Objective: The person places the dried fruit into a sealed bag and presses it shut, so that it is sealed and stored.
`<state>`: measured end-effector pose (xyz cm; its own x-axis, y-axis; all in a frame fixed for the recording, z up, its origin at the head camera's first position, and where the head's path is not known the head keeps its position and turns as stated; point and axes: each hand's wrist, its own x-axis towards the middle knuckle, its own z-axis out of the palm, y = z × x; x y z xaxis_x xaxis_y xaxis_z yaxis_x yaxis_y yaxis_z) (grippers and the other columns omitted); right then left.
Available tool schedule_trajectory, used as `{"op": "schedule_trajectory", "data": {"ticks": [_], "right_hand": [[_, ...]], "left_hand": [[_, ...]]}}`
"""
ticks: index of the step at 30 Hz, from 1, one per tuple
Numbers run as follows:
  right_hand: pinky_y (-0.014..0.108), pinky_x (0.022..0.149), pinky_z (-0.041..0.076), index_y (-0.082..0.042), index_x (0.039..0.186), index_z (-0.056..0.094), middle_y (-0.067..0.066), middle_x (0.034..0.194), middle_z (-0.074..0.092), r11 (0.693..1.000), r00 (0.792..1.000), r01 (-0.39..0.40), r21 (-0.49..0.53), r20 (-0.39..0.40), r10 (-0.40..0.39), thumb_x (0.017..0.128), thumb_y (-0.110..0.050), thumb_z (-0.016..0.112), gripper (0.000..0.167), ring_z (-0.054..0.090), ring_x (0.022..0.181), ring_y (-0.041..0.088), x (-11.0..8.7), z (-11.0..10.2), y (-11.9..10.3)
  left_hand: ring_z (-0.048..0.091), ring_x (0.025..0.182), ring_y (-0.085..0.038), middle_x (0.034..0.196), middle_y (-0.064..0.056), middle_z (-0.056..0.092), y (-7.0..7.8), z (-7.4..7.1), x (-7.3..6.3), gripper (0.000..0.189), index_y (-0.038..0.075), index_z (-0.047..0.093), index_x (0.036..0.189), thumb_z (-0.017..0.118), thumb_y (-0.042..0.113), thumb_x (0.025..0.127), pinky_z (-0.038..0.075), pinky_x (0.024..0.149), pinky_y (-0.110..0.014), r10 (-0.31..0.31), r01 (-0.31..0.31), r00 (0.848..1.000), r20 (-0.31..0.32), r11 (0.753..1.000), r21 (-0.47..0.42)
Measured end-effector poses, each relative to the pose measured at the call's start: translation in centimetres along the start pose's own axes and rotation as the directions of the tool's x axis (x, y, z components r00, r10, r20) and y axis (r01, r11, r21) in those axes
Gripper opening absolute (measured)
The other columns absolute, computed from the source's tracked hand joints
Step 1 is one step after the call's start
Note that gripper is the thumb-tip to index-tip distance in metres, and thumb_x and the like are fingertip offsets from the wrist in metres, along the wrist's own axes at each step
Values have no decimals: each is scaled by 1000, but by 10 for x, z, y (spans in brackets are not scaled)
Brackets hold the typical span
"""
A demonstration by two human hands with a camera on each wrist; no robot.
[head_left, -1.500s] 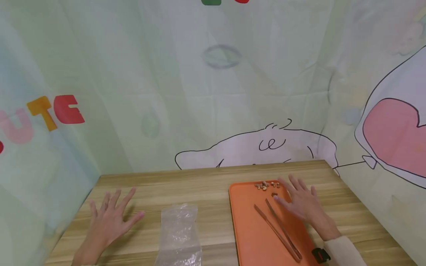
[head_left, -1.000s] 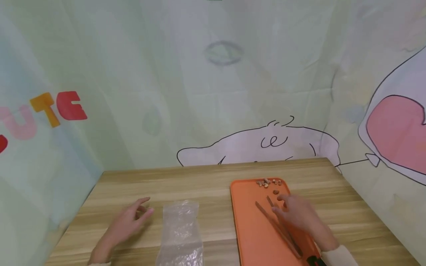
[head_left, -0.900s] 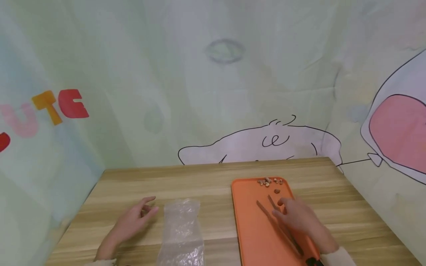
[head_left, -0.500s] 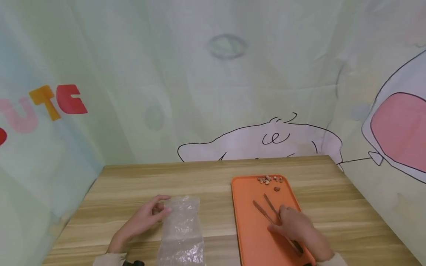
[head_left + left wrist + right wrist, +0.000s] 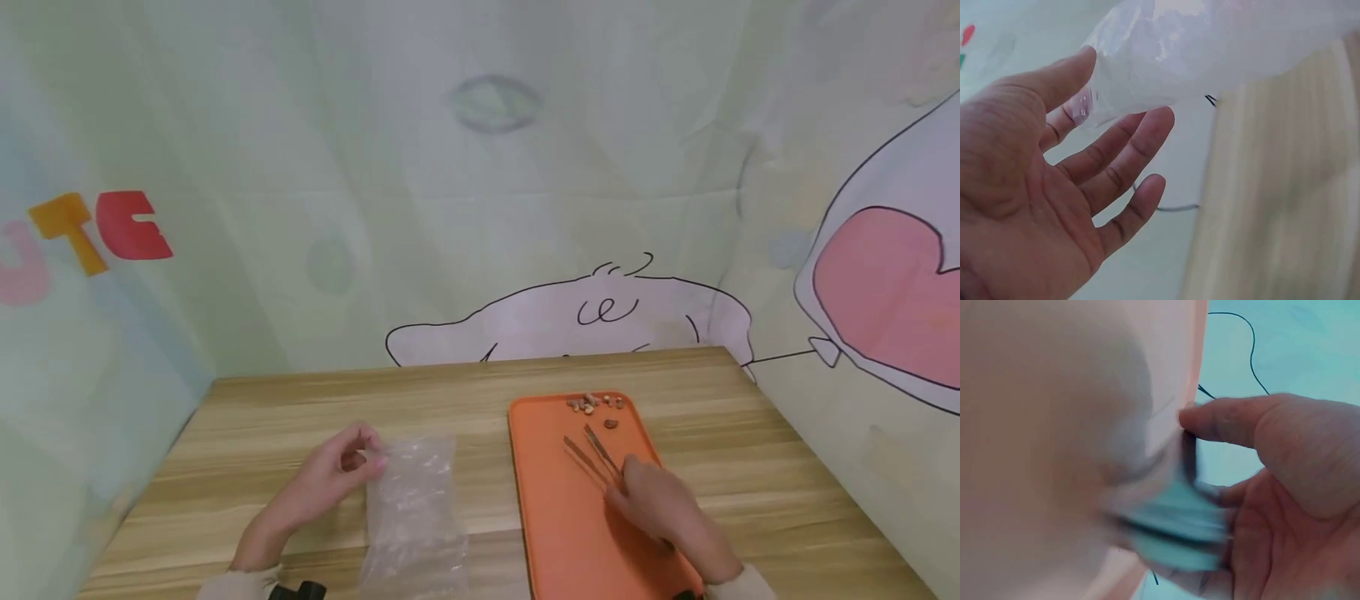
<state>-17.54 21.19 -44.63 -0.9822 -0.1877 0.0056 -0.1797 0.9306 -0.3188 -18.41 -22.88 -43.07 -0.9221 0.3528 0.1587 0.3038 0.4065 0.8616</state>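
My left hand (image 5: pixel 333 471) pinches the upper left corner of a clear plastic bag (image 5: pixel 416 508) between thumb and index finger; the other fingers are loosely bent. In the left wrist view the flat, crinkled bag (image 5: pixel 1179 56) stretches away from the fingertips. My right hand (image 5: pixel 660 504) grips metal tongs (image 5: pixel 602 452) partway along both arms over the orange tray (image 5: pixel 555 508). Their tips are spread apart and point toward the tray's far end, while the bent end is hidden behind the hand. The right wrist view shows the tongs (image 5: pixel 1172 531) blurred between thumb and fingers.
Several small nuts (image 5: pixel 587 405) lie along the tray's far edge, with one darker brown nut (image 5: pixel 611 423) nearer the tong tips. Under everything is a wood-grain table (image 5: pixel 450 392). A printed cloth backdrop (image 5: pixel 337 208) hangs behind it.
My left hand has come right from beside the bag and taken its corner, which has lifted slightly. My right hand has lowered from above the tray and gripped the tongs, whose tips have shifted.
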Motion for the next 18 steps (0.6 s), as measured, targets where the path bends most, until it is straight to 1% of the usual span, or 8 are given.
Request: {"op": "schedule_trajectory", "data": {"ticks": [3, 4, 8, 9, 11, 13, 15, 18], "right_hand": [[34, 45, 39, -4, 84, 54, 1, 63, 47, 999, 997, 47, 20, -66, -46, 91, -16, 69, 21, 46, 51, 16, 9, -3, 1], [33, 45, 39, -3, 87, 56, 1, 63, 48, 998, 994, 66, 19, -84, -65, 92, -16, 69, 18, 45, 52, 15, 12, -4, 1], [30, 47, 40, 1, 101, 62, 3, 71, 57, 985, 971, 171, -15, -166, -171, 93, -13, 71, 18, 47, 56, 13, 27, -10, 5], [30, 48, 43, 1, 102, 63, 5, 74, 60, 979, 960, 199, -41, -193, -203, 93, -12, 71, 18, 51, 57, 15, 30, -11, 6], [31, 52, 48, 3, 103, 63, 10, 80, 64, 968, 939, 227, -106, -239, -246, 92, -12, 73, 21, 57, 62, 19, 37, -13, 9], [35, 54, 52, 4, 104, 64, 14, 86, 66, 960, 927, 231, -159, -262, -267, 91, -13, 75, 24, 63, 66, 24, 44, -14, 11], [40, 56, 54, 4, 101, 66, 15, 86, 67, 954, 924, 211, -211, -275, -265, 89, -14, 77, 25, 66, 70, 29, 48, -15, 14], [42, 54, 53, 1, 97, 67, 13, 81, 66, 954, 934, 178, -241, -264, -241, 89, -17, 77, 22, 65, 69, 29, 52, -16, 16]], "left_hand": [[64, 81, -11, 104, -7, 69, 15, -1, 1, 11, 10, 58, 99, 67, 16, 98, 53, 71, -27, 73, -70, 997, -36, 995, 76], [64, 82, -10, 106, -6, 70, 21, 0, 1, 10, 12, 58, 97, 67, 17, 98, 53, 71, -26, 87, -82, 995, -44, 991, 103], [64, 82, -5, 110, -2, 74, 44, 2, -1, 13, 20, 58, 91, 70, 18, 95, 54, 72, -27, 167, -149, 984, -65, 964, 219], [63, 82, -4, 110, -1, 74, 49, 3, -2, 14, 22, 58, 91, 71, 17, 94, 54, 71, -27, 194, -171, 978, -72, 954, 248], [64, 82, -3, 108, 1, 74, 58, 6, -3, 17, 24, 59, 90, 74, 16, 91, 54, 68, -26, 266, -225, 959, -94, 923, 312], [65, 80, -3, 106, 2, 75, 64, 10, -5, 21, 26, 59, 89, 77, 14, 89, 50, 61, -21, 354, -289, 928, -115, 880, 377], [67, 79, -5, 105, 2, 75, 69, 13, -5, 21, 25, 59, 88, 78, 15, 87, 45, 57, -16, 451, -349, 882, -138, 821, 452], [68, 76, -8, 106, 2, 75, 72, 17, -5, 15, 23, 60, 86, 74, 28, 92, 42, 54, -13, 569, -411, 808, -156, 733, 542]]}}
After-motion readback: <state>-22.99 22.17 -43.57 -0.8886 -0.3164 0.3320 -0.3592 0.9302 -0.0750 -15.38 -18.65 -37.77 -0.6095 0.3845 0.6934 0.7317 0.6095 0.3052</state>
